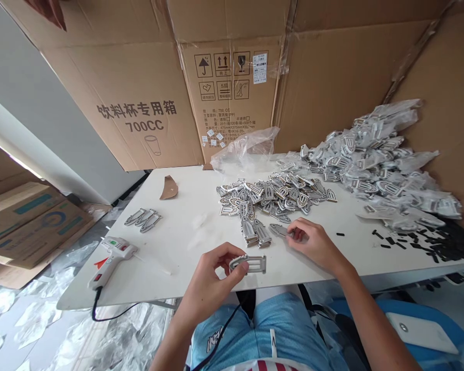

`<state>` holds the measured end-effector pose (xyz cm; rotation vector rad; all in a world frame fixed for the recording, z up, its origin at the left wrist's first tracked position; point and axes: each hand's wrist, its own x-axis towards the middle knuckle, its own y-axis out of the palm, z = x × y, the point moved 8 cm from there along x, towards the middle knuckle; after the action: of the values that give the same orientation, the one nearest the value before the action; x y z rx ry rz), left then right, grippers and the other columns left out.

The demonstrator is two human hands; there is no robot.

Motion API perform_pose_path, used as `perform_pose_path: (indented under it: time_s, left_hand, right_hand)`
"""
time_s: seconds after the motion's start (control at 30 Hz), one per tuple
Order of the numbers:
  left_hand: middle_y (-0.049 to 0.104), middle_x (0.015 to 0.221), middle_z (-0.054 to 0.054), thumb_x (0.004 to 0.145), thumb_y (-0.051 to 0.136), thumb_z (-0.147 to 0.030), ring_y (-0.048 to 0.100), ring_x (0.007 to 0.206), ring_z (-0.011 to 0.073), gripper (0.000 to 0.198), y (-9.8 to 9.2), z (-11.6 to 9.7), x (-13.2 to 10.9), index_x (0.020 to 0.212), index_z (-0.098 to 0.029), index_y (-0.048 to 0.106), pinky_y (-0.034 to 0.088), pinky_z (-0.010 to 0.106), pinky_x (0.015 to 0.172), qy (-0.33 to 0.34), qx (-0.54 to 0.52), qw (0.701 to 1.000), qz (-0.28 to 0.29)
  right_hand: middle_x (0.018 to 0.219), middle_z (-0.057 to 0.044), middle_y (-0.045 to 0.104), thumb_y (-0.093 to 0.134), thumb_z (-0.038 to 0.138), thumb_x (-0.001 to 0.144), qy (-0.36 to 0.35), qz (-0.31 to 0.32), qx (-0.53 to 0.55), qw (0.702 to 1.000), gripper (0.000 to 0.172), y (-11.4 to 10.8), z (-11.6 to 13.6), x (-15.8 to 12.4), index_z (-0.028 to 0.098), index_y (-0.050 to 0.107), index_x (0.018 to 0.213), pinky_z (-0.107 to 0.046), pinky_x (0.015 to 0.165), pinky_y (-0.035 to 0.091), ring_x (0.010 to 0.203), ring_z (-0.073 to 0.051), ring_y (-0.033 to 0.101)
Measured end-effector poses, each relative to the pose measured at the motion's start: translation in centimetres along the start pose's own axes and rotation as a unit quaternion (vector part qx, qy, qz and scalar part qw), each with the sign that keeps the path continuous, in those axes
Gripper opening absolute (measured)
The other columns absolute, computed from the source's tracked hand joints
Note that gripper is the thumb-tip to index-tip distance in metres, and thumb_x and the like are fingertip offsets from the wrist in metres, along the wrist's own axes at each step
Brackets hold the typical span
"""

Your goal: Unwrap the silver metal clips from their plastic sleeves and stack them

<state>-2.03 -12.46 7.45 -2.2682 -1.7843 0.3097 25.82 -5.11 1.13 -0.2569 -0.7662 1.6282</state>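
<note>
My left hand (220, 273) is closed on a silver-grey, buckle-like metal piece (257, 264), pointed at one end, with long slots. It is held just above the table's front edge. To its right, my right hand (311, 239) pinches the end of a second buckle-like piece (277, 230) low over the white table (201, 252); whether that piece touches the tabletop I cannot tell. Between the hands and the big heap stand small stacks of the same pieces (255, 232). Behind them spreads a loose heap of metal pieces (282, 193).
A white hot glue gun (114, 257) lies at the left edge, its cord hanging down. Near it are several metal pieces (143, 219) and a cardboard scrap (169, 187). Bagged pieces (375, 159) and black strips (444, 239) fill the right side. Cardboard walls (232, 67) stand behind.
</note>
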Motion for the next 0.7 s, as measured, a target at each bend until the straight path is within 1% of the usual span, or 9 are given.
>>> perform_pose_path:
  time_s: [0.1, 0.17, 0.23, 0.33, 0.4, 0.47, 0.53, 0.6, 0.7]
  left_hand:
    - [0.072, 0.087, 0.003, 0.097, 0.072, -0.045, 0.063, 0.083, 0.0195, 0.023, 0.0, 0.1, 0.0, 0.096, -0.022, 0.074, 0.052, 0.033, 0.079, -0.003, 0.000, 1.000, 0.002]
    - [0.072, 0.087, 0.002, 0.097, 0.072, -0.045, 0.063, 0.083, 0.0194, 0.023, 0.0, 0.1, 0.0, 0.096, -0.022, 0.075, 0.052, 0.033, 0.079, -0.004, 0.000, 1.000, 0.002]
    - [0.072, 0.087, 0.002, 0.097, 0.072, -0.044, 0.063, 0.083, 0.0193, 0.022, 0.0, 0.1, -0.1, 0.096, -0.022, 0.075, 0.052, 0.033, 0.079, -0.002, 0.000, 1.000, 0.001]
    - [0.072, 0.086, 0.002, 0.096, 0.073, -0.043, 0.062, 0.082, 0.0189, 0.021, 0.1, 0.1, 0.0, 0.096, -0.022, 0.075, 0.052, 0.032, 0.078, 0.000, -0.002, 1.000, 0.001]
    - [0.073, 0.087, 0.002, 0.096, 0.073, -0.043, 0.063, 0.082, 0.0188, 0.021, 0.1, 0.1, 0.0, 0.096, -0.022, 0.075, 0.052, 0.032, 0.078, 0.001, -0.004, 1.000, 0.001]
    - [0.073, 0.087, 0.002, 0.096, 0.073, -0.044, 0.063, 0.082, 0.0190, 0.021, 0.1, 0.1, 0.0, 0.096, -0.022, 0.075, 0.052, 0.032, 0.078, 0.002, -0.003, 1.000, 0.002]
    - [0.073, 0.087, 0.002, 0.096, 0.072, -0.044, 0.063, 0.083, 0.0192, 0.022, 0.1, 0.2, 0.0, 0.096, -0.022, 0.075, 0.052, 0.033, 0.078, 0.002, -0.002, 1.000, 0.002]
    - [0.073, 0.087, 0.002, 0.096, 0.072, -0.045, 0.064, 0.083, 0.0194, 0.022, 0.2, 0.3, 0.0, 0.096, -0.022, 0.075, 0.052, 0.033, 0.078, 0.002, -0.001, 1.000, 0.004]
    - [0.072, 0.087, 0.003, 0.096, 0.073, -0.045, 0.064, 0.083, 0.0195, 0.023, 0.2, 0.4, 0.0, 0.097, -0.022, 0.075, 0.052, 0.033, 0.079, -0.002, 0.003, 1.000, 0.003]
  right_hand:
    - [0.094, -0.003, 0.069, 0.080, 0.037, 0.093, 0.038, -0.072, 0.135, 0.987, 0.016, -1.2, -0.9, 0.0, 0.027, 0.070, 0.100, -0.035, 0.078, 0.057, 0.084, -0.021, 0.065]
    - [0.091, -0.002, 0.069, 0.084, 0.037, 0.090, 0.072, -0.122, 0.281, 0.949, 0.020, -1.9, -2.0, 0.0, 0.026, 0.071, 0.100, -0.032, 0.075, 0.059, 0.082, -0.020, 0.065]
    - [0.089, -0.003, 0.069, 0.085, 0.035, 0.088, 0.113, -0.166, 0.435, 0.878, 0.020, -2.3, -3.4, 0.0, 0.024, 0.071, 0.096, -0.027, 0.072, 0.060, 0.079, -0.017, 0.064]
    - [0.094, -0.005, 0.068, 0.082, 0.026, 0.088, 0.189, -0.210, 0.618, 0.733, 0.019, -2.1, -5.4, -0.1, 0.020, 0.069, 0.100, -0.021, 0.066, 0.062, 0.074, -0.012, 0.062]
    - [0.098, -0.006, 0.067, 0.077, 0.020, 0.089, 0.226, -0.226, 0.692, 0.647, 0.022, -2.0, -6.2, -0.4, 0.019, 0.068, 0.109, -0.020, 0.062, 0.064, 0.074, -0.011, 0.061]
    - [0.101, -0.007, 0.065, 0.072, 0.016, 0.091, 0.240, -0.237, 0.734, 0.590, 0.026, -2.1, -6.6, -0.5, 0.019, 0.065, 0.117, -0.019, 0.059, 0.065, 0.074, -0.011, 0.063]
    - [0.103, -0.007, 0.065, 0.069, 0.014, 0.093, 0.237, -0.238, 0.758, 0.559, 0.029, -2.3, -6.5, -0.6, 0.020, 0.063, 0.121, -0.019, 0.058, 0.067, 0.075, -0.011, 0.063]
    - [0.103, -0.007, 0.065, 0.069, 0.015, 0.094, 0.226, -0.248, 0.761, 0.555, 0.029, -2.7, -6.6, -0.6, 0.020, 0.063, 0.122, -0.020, 0.058, 0.068, 0.075, -0.012, 0.063]
    - [0.101, -0.006, 0.066, 0.073, 0.015, 0.093, 0.224, -0.288, 0.713, 0.599, 0.025, -3.3, -7.4, -0.8, 0.021, 0.066, 0.116, -0.020, 0.057, 0.068, 0.075, -0.012, 0.063]
